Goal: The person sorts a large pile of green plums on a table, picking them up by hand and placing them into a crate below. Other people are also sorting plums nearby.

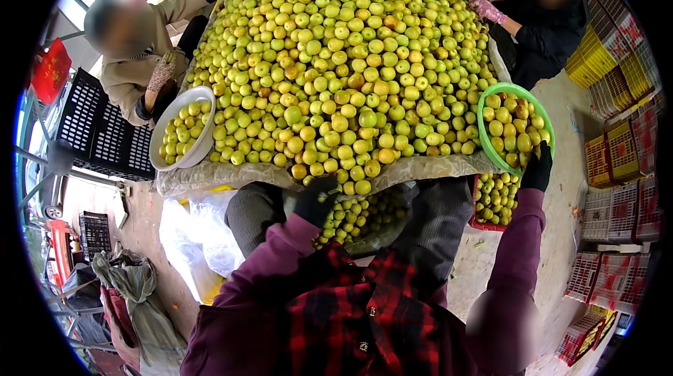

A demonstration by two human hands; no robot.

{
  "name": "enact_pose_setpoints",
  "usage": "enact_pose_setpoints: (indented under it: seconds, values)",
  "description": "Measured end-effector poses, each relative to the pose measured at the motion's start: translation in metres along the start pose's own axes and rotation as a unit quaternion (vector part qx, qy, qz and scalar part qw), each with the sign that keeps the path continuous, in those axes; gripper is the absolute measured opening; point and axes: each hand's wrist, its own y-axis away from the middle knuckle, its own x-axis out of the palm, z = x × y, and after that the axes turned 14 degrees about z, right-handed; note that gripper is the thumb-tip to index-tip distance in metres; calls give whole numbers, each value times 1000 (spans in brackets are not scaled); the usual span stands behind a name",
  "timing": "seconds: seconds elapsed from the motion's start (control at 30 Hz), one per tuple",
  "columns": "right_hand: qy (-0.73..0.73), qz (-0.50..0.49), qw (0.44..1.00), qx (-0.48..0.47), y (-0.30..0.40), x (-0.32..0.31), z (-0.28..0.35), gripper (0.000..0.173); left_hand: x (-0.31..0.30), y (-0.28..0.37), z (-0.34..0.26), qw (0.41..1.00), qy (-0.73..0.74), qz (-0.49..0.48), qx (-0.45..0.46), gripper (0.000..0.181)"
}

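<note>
A wide heap of yellow-green jujube-like fruits [336, 66] lies before me on a table with a padded fabric edge [436, 168]. My left hand [315, 200], in a dark glove, is at the heap's near edge, over the fruits [342, 218] between my knees. Its fingers are partly hidden, so whether it holds a fruit is unclear. My right hand [537, 168], also dark-gloved, is at the near right rim of a green basin [486, 137] filled with yellower, browner fruits [512, 123]. Its fingertips meet the rim and fruits; its grip cannot be made out.
Below the green basin stands a red crate of fruits [494, 200]. A white basin [181, 163] holds fruits at left, beside a gloved person [136, 71]. Another person [547, 34] sits at right. Stacked crates [620, 208] line the right; clear plastic bags [194, 234] lie near my left knee.
</note>
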Motion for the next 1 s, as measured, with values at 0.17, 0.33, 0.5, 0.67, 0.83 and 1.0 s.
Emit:
enact_pose_setpoints:
  seconds: [0.17,0.33,0.5,0.67,0.83,1.0]
  values:
    - [252,42,964,78,-3,-1,-16,53,-70,-24,66,990,-54,-127,-6,25]
    - [185,-63,981,9,3,-7,1,52,-96,-44,101,977,-96,-187,-28,26]
    - [-2,22,992,-125,49,17,134,43,-93,-65,101,974,34,-219,-37,29]
    - [-92,288,926,-228,73,135,204,51,-78,-62,100,971,110,-207,-41,34]
    - [-55,280,938,-196,78,210,240,66,-70,-66,89,985,8,-155,-77,50]
    - [79,346,903,-242,114,213,285,74,-56,-65,72,990,-4,-115,-85,52]
